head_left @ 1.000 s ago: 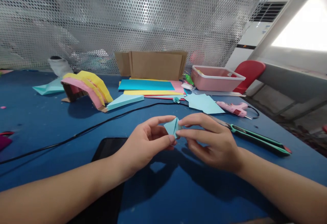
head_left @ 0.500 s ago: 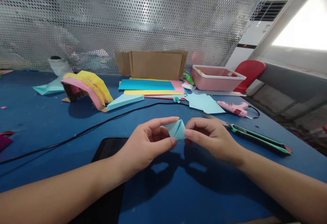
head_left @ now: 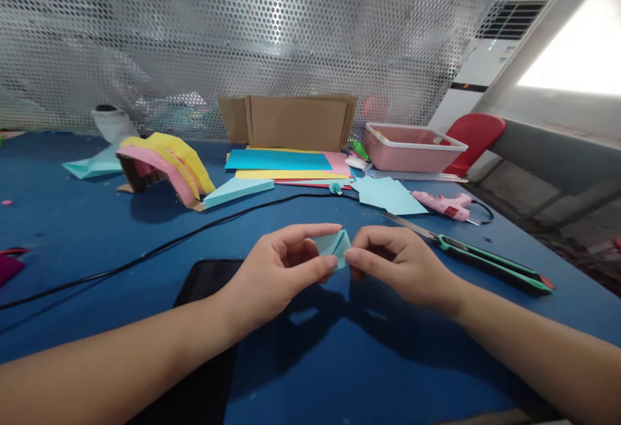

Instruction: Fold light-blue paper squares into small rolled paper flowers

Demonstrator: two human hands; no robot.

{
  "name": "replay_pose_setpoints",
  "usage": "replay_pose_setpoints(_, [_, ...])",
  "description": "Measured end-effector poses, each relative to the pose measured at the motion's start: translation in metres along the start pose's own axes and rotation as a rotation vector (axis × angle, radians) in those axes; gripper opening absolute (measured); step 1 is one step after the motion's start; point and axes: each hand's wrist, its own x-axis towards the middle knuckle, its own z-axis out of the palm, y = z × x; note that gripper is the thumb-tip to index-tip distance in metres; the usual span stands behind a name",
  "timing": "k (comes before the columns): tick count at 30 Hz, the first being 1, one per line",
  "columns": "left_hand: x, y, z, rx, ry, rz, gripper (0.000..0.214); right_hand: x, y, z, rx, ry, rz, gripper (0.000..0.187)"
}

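Note:
A small folded piece of light blue paper [head_left: 334, 246] is held just above the blue table [head_left: 97, 231], between both hands. My left hand [head_left: 279, 270] pinches its left side with thumb and forefinger. My right hand [head_left: 398, 263] pinches its right side, fingers curled in. Part of the paper is hidden behind the fingertips.
Green-handled scissors [head_left: 480, 260] lie right of my right hand, a pink glue gun [head_left: 444, 205] behind them. A black cable [head_left: 160, 244] crosses the table. A dark tablet [head_left: 204, 283] lies under my left forearm. Coloured sheets [head_left: 281, 166], cardboard [head_left: 291, 121], a pink tub [head_left: 410, 147] and a pink-yellow paper arch [head_left: 165, 166] stand behind.
My right hand has curled its fingers in and shifted its pinch on the paper piece, which has turned and folded flatter. My left hand has barely moved.

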Motion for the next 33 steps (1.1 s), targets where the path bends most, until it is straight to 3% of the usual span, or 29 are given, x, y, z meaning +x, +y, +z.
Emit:
replay_pose_setpoints(7, [0.000,-0.001,0.001,0.091,-0.018,0.002,0.039,0.000,0.003,0.003,-0.096,0.033,-0.021,0.030])
replay_pose_setpoints(15, [0.001,-0.007,-0.001,0.175,-0.066,0.003,0.037,0.000,0.002,0.004,0.094,0.048,0.018,0.025])
replay_pose_setpoints(21, [-0.001,-0.006,-0.001,0.167,-0.109,-0.024,0.036,-0.001,0.006,0.004,0.096,0.062,0.031,0.021])
replay_pose_setpoints(25, [-0.001,-0.002,0.001,0.161,-0.031,0.024,0.034,-0.002,0.004,0.007,0.135,0.134,-0.024,0.021])
replay_pose_setpoints(29, [-0.001,0.001,0.004,0.046,0.065,0.037,0.040,-0.004,0.000,0.012,0.200,0.106,0.014,0.016])
replay_pose_setpoints(33, [-0.001,0.003,0.004,-0.065,0.045,-0.040,0.039,-0.005,0.001,0.014,0.240,0.081,0.022,0.017])
